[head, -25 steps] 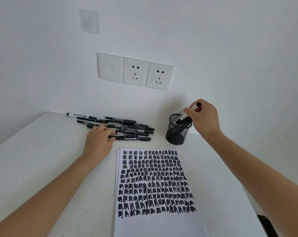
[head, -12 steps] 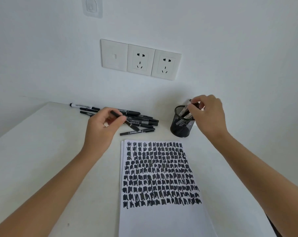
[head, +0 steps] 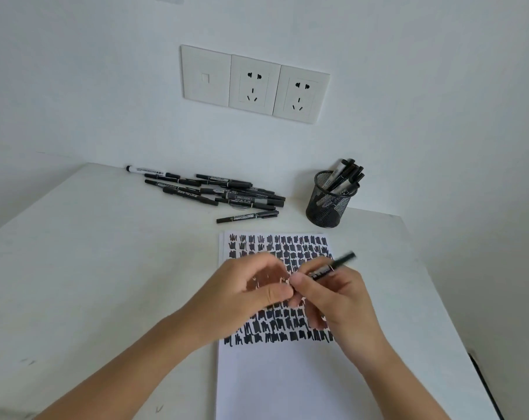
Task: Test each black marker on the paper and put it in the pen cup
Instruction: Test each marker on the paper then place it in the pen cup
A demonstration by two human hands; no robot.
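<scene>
Head view: you are holding both hands together above the paper (head: 275, 383). Your right hand (head: 339, 301) is gripping a black marker (head: 333, 266) by its barrel, thumb and fingers curled round it, with the far end pointing up and to the right. Your left hand (head: 251, 295) is curling in from the other side, its thumb and forefinger pinching at the marker's near end, though blur is hiding the exact contact. The marker is hanging over the sheet's rows of black scribbles, not touching them. Beyond the paper's far right corner, the mesh pen cup (head: 330, 207) is standing upright on the worktop (head: 90, 268) with several markers in it. To its left, the loose markers (head: 227, 192) are lying in a heap near the wall, one of them apart and nearer the sheet.
</scene>
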